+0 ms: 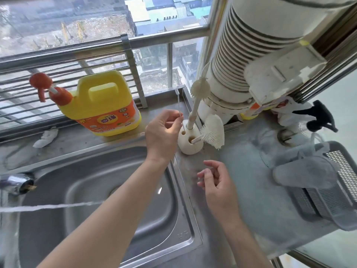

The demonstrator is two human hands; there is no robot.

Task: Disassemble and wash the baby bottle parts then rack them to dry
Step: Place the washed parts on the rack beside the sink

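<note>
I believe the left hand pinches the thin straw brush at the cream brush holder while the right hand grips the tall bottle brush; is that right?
Not quite: in the head view the right hand grips nothing, hanging open over the counter, apart from the tall bottle brush. The left hand does pinch the thin straw brush at the cream brush holder.

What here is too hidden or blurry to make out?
Head view, thin brush: lower end hidden inside the holder.
Head view, faucet: blurred, cut by the left edge.
Head view, basket: contents covered by grey cloth, cut by right edge.
</note>
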